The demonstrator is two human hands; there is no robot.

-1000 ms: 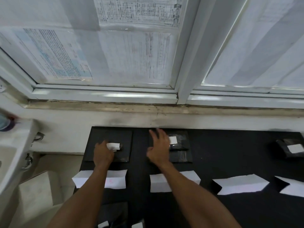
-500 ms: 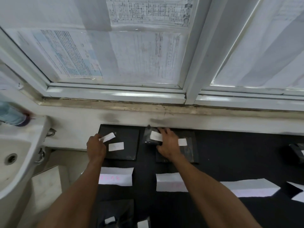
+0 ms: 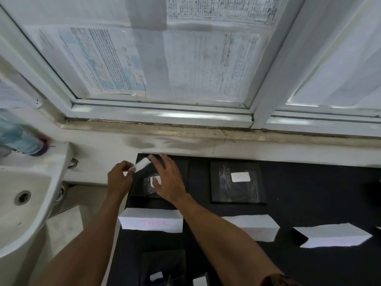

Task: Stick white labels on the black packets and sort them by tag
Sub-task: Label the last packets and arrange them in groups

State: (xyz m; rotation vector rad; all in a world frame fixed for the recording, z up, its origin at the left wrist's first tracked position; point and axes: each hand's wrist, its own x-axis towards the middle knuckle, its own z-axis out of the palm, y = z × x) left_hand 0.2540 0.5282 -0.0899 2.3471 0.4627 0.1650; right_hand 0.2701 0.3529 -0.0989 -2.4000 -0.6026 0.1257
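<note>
A black table [image 3: 309, 203] below a papered window [image 3: 185, 58] carries folded paper tags [image 3: 151, 222] along its front. Behind the leftmost tag, the right hand [image 3: 168, 181] lies flat, fingers spread, on a black packet [image 3: 151, 185]; the left hand [image 3: 119, 179] pinches a white label [image 3: 141, 164] just above it.

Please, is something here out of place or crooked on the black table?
Nothing serious. The packet under the right hand lies slightly skewed on its stack. The left hand holds a loose label, not yet stuck.
</note>
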